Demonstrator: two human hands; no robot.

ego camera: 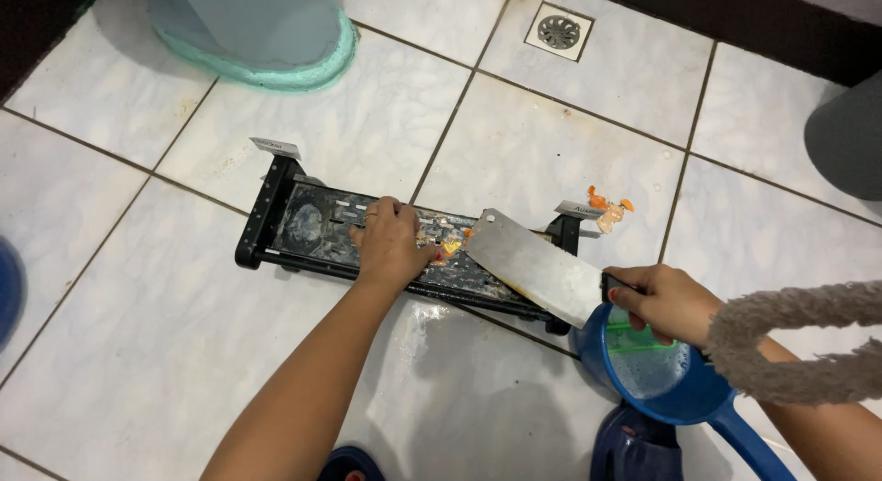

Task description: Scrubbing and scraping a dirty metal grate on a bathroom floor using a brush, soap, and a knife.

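One black tray (308, 226), long, shallow and smeared with grime, lies flat on the white tiled floor (119, 288), its length running from 10 o'clock toward 4 o'clock across the middle of the view. The left hand (390, 245) presses down on the tray's middle, fingers (386, 210) curled together over its far rim. The right hand (663, 300), at 4 o'clock from the tray, has its fingers wrapped tight around the dark handle of one cleaver (537, 265); the broad steel blade slants toward 10 o'clock, its tip resting on the tray just beside the left hand, where orange and yellow scraps (448, 247) cling. More orange scraps (606, 205) lie on the floor just past the tray's right end. One blue dipper (671, 389) holding soapy water sits directly under the right wrist. One square floor drain (559, 30) sits at 12 o'clock, and one teal-rimmed base (276, 63) stands at 11 o'clock.
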